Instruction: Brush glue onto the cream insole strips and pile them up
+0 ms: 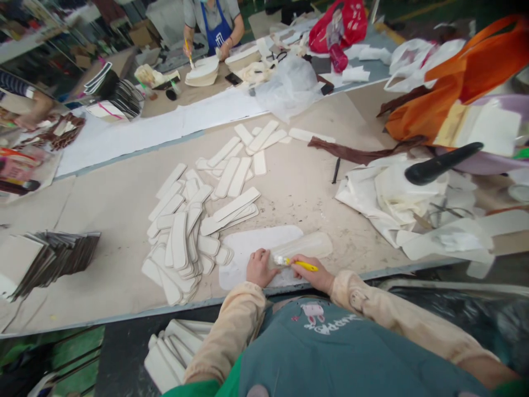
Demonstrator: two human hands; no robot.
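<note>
In my right hand [312, 271] is a paintbrush [305, 266] with a yellow handle, gripped near its bristles, which point left. The bristle end touches a long translucent, rounded strip [314, 244] lying across a white sheet [243, 248]. My left hand [261, 268] rests on the sheet just left of the brush tip, thumb apart from the fingers. Whatever lies under its palm is hidden. To the left of this hand is a heap of off-white, round-ended strips [182, 242], spread loosely over the table.
A stack of dark-edged panels [49, 259] stands at the left. To the right lie white sheeting [376, 193], a black-handled tool [442, 164], and an orange bag [450, 88]. Across the table, a co-worker [217, 27] holds a brush over pale pieces. More pale pieces [173, 353] sit below the table edge.
</note>
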